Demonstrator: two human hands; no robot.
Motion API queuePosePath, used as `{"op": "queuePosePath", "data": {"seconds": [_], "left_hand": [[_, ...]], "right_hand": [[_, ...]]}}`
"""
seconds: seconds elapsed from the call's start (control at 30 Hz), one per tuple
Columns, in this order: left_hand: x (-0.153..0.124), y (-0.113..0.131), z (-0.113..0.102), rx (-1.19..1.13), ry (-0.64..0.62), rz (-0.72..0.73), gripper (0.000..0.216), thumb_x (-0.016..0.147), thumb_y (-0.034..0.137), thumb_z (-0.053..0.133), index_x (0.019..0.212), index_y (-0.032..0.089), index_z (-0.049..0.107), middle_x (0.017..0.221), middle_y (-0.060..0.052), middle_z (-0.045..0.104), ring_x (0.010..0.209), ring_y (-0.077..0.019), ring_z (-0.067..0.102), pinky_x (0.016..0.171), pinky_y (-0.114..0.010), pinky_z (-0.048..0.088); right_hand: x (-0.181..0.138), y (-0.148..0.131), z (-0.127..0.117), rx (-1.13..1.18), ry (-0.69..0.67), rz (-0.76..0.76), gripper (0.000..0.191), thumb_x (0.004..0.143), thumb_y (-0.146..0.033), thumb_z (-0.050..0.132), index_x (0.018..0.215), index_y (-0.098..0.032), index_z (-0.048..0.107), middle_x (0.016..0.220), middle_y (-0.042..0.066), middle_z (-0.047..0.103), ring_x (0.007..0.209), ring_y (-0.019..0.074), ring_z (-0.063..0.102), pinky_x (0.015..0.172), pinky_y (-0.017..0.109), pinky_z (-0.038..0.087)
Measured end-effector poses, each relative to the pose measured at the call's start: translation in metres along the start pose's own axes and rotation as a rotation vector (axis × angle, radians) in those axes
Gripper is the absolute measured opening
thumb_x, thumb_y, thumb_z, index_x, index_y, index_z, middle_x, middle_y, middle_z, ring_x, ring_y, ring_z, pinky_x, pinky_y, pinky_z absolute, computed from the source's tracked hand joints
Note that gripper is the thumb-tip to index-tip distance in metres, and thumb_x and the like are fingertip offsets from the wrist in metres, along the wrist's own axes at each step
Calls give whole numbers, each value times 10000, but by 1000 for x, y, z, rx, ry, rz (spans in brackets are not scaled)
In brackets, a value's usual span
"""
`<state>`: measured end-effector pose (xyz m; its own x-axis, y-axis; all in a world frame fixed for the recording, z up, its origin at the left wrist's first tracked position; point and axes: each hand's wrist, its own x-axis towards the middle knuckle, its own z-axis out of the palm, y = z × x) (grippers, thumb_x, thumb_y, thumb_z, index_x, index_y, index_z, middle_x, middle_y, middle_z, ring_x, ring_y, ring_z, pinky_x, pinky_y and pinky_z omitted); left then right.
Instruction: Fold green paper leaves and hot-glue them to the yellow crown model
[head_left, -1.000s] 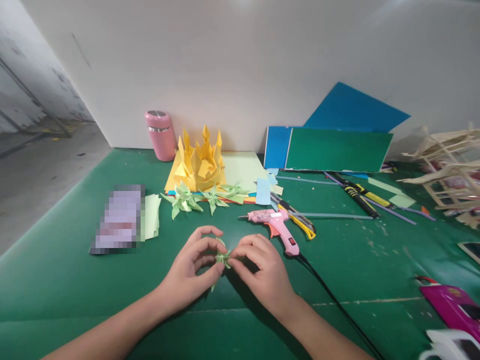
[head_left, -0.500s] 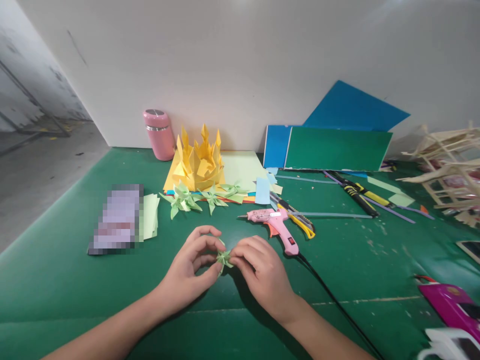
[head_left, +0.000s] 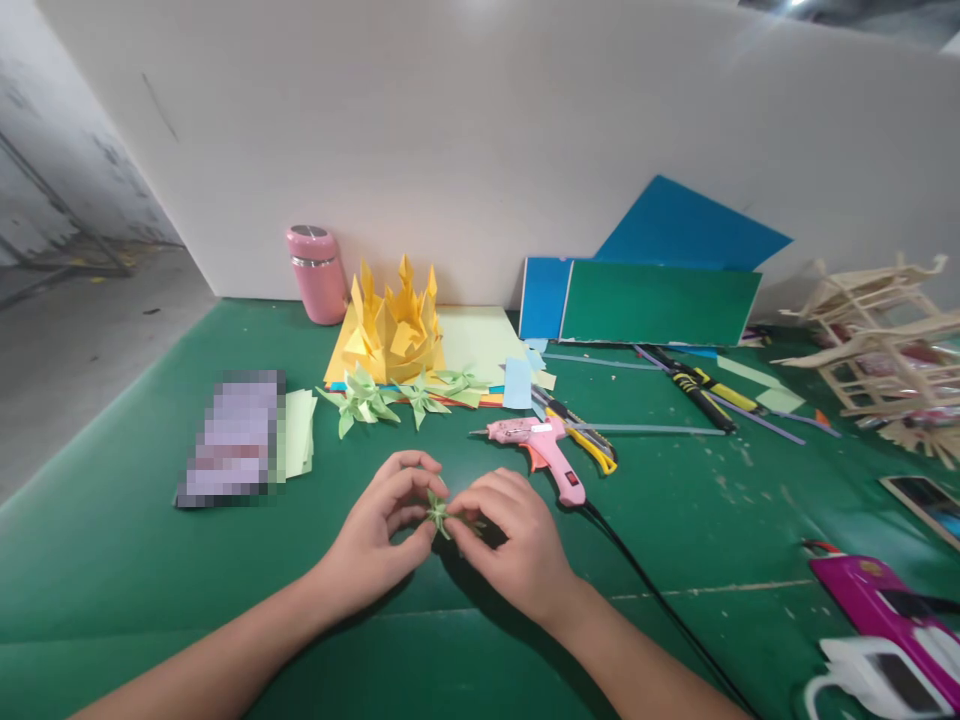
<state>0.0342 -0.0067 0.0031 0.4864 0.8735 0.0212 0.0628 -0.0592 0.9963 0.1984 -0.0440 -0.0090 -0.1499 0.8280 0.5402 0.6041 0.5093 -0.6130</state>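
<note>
Between my two hands is a small light-green folded paper flower. My left hand curls around its left side, fingertips and thumb closed on it. My right hand pinches its right side with thumb and forefinger, and part of the paper is hidden behind those fingers. Beyond my hands lie more green paper flowers, just in front of a yellow folded paper crown. A pink hot glue gun rests on its side past my right hand, its tip pointing left.
At left lie a blurred-out flat object and green paper slips. A yellow utility knife is beside the glue gun. The gun's black cord runs toward me. Further right are a wooden-stick model and a magenta device.
The view has shifted slightly to the right. The paper flower has turned a little between my fingers, and my right thumb and forefinger now reach further over it.
</note>
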Motion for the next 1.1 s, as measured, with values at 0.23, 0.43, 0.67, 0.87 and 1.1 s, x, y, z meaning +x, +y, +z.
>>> {"op": "queuePosePath", "data": {"seconds": [0.23, 0.43, 0.67, 0.87, 1.1], "left_hand": [[2, -1, -1, 7, 8, 6, 222, 645, 65, 568, 809, 205, 620, 1031, -23, 455, 781, -100, 582, 706, -230, 519], [3, -3, -4, -89, 48, 0, 234, 630, 56, 589, 802, 209, 631, 1013, -20, 463, 771, -103, 582, 679, -224, 525], [7, -4, -6, -154, 78, -10, 227, 610, 54, 628, 782, 202, 643, 990, -16, 465, 765, -103, 583, 648, -200, 519], [6, -7, -4, -153, 84, 6, 233, 610, 56, 633, 789, 204, 641, 997, -15, 459, 766, -99, 579, 632, -188, 511], [5, -1, -3, -101, 65, -5, 223, 620, 79, 648, 799, 212, 646, 1010, -20, 459, 788, -116, 578, 649, -211, 528]], "right_hand": [[3, -1, -2, -35, -33, -105, 179, 898, -195, 510, 739, -191, 593, 696, 9, 616, 693, 152, 512, 657, 298, 364], [2, 5, -4, -4, -4, -77, 110, 890, -216, 570, 832, -201, 662, 745, 21, 630, 730, 158, 523, 675, 299, 407], [1, 9, -6, 24, 25, -36, 88, 863, -202, 603, 801, -193, 665, 731, 24, 625, 718, 159, 548, 645, 289, 440], [2, 8, -6, 2, 20, -88, 155, 898, -175, 536, 785, -187, 640, 725, 30, 618, 699, 156, 534, 631, 288, 432], [3, 9, -7, -47, 18, -151, 207, 915, -141, 479, 763, -169, 616, 713, 43, 603, 683, 162, 492, 623, 295, 419]]}}
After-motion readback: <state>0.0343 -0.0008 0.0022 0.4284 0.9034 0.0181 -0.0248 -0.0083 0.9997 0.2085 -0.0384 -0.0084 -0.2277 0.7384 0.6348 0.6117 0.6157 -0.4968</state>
